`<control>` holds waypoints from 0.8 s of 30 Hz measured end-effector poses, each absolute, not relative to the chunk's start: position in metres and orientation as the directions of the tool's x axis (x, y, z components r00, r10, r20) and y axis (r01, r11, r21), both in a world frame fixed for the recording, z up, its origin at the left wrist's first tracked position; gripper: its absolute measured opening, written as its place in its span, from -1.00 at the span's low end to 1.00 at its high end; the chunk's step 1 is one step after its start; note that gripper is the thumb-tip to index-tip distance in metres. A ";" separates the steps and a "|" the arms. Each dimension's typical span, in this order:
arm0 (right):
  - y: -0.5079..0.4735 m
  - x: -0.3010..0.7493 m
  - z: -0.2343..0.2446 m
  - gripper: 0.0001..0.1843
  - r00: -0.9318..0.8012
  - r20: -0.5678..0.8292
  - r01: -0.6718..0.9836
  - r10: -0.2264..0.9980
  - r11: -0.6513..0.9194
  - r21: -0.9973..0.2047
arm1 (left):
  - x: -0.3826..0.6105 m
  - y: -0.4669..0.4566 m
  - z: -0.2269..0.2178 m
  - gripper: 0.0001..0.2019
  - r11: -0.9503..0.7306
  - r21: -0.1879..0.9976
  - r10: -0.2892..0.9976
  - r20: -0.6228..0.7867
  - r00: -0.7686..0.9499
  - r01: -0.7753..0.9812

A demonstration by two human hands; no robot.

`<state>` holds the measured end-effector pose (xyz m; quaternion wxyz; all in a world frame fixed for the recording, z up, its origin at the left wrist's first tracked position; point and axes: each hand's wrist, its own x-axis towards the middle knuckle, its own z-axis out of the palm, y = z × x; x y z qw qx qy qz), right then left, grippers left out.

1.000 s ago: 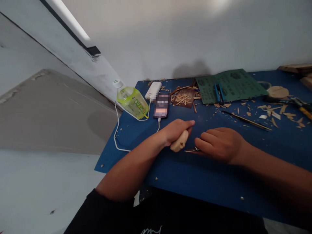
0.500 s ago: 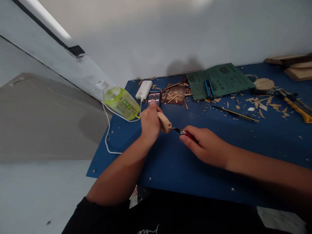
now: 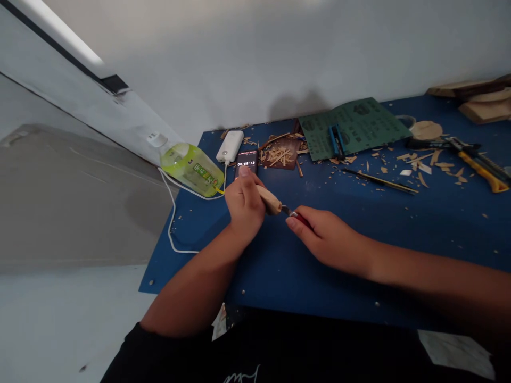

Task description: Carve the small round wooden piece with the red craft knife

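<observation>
My left hand (image 3: pixel 244 203) is closed around a pale carved piece of wood (image 3: pixel 271 201), whose rounded end sticks out to the right. The fingers hide the rest of the piece. In my right hand (image 3: pixel 325 234) is a carving knife (image 3: pixel 300 218) with a red handle and a short dark blade. The blade points left, and its tip is at the end of the wood; whether it cuts in cannot be made out. Just beyond my left thumb lies a phone (image 3: pixel 246 159) showing a running timer.
A yellow-green bottle (image 3: pixel 194 169) lies at the left beside a white power bank (image 3: pixel 230 146) and its cable. Behind are wood shavings (image 3: pixel 281 155) and green sandpaper (image 3: pixel 355 127) under a blue cutter (image 3: pixel 336 141). Rightward lie a thin stick-like tool (image 3: pixel 381 181), a yellow-handled tool (image 3: pixel 479 167) and wood blocks (image 3: pixel 485 109).
The wood has turned slightly in my left hand, and the knife has moved a little left against its end. The whole view has shifted slightly.
</observation>
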<state>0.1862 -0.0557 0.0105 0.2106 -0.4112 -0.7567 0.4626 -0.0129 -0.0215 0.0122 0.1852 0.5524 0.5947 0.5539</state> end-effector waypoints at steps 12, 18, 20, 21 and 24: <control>-0.057 0.194 0.015 -0.57 -0.629 0.059 0.738 0.775 0.619 -0.267 | -0.007 -0.016 0.000 -0.29 -0.127 0.924 0.937 0.231 -0.263 0.360; -0.048 0.203 0.013 -0.53 -0.742 0.201 0.649 0.640 0.760 -0.024 | -0.010 -0.009 0.004 -0.35 0.110 0.948 0.991 -0.082 -0.103 0.299; -0.047 0.206 0.016 -0.58 -0.758 0.242 0.629 0.606 0.777 0.021 | -0.011 -0.007 0.006 -0.37 0.192 0.935 0.981 -0.176 -0.081 0.298; -0.047 0.207 0.018 -0.61 -0.767 0.256 0.616 0.588 0.787 0.038 | -0.012 -0.006 0.007 -0.38 0.246 0.921 0.969 -0.235 -0.072 0.303; -0.046 0.209 0.026 -0.68 -0.777 0.285 0.598 0.561 0.799 0.057 | -0.017 -0.004 0.005 -0.41 0.359 0.880 0.931 -0.361 -0.053 0.311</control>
